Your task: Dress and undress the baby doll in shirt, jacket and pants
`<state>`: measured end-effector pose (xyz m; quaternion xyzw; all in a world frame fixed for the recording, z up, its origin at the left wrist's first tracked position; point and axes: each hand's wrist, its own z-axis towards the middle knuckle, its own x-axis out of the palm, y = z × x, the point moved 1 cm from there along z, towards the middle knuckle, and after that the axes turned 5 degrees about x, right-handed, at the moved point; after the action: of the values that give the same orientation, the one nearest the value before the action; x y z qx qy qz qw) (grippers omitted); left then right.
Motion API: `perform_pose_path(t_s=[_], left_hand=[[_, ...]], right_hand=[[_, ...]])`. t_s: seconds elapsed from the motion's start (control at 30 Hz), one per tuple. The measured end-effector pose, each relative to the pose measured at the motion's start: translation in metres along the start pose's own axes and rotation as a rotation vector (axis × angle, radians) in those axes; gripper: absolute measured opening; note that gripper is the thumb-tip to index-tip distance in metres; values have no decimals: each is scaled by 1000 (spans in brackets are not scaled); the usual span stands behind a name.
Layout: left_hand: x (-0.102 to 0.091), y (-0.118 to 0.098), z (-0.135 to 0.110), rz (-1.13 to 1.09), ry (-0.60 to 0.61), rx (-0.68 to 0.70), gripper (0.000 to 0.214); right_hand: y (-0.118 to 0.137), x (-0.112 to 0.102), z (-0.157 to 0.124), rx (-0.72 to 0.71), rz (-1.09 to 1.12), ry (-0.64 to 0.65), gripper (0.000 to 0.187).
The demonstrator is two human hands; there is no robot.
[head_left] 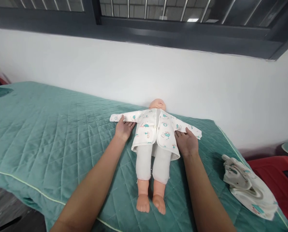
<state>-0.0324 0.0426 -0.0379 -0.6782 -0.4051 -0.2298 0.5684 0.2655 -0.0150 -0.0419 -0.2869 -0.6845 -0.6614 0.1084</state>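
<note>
A baby doll [144, 164] lies on its back on the green quilted cover, its head against the wall and its bare feet toward me. It has a white printed jacket [146, 129], open at the lower front, with both sleeves spread sideways. My left hand [124, 129] is palm up at the left sleeve, thumb over the fabric, fingers stretched out along its lower edge. At the right sleeve my right hand [187, 141] is also palm up, its thumb at the cuff end and its fingers apart, their tips partly under the sleeve. Neither hand shows a closed grip.
A folded white printed garment [250, 187] lies at the right edge of the green quilted cover [62, 135]. Beyond that edge stands a red object [274, 170]. A white wall [110, 71] rises behind the doll, below a dark window frame [182, 35] with bars.
</note>
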Motion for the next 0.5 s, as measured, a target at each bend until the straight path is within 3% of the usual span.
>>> perform_pose_path(t_s=[0.1, 0.23, 0.33, 0.5], left_hand=[[-6, -6, 5, -22, -24, 56, 32], [-13, -13, 9, 24, -59, 134, 29], [-19, -18, 11, 160, -144, 279, 25], [-28, -28, 12, 300, -268, 487, 22]], right_hand=[[6, -5, -3, 50, 105, -51, 12], [16, -16, -4, -16, 146, -128, 14], [22, -28, 0, -56, 153, -185, 17], [27, -50, 8, -222, -129, -417, 22]])
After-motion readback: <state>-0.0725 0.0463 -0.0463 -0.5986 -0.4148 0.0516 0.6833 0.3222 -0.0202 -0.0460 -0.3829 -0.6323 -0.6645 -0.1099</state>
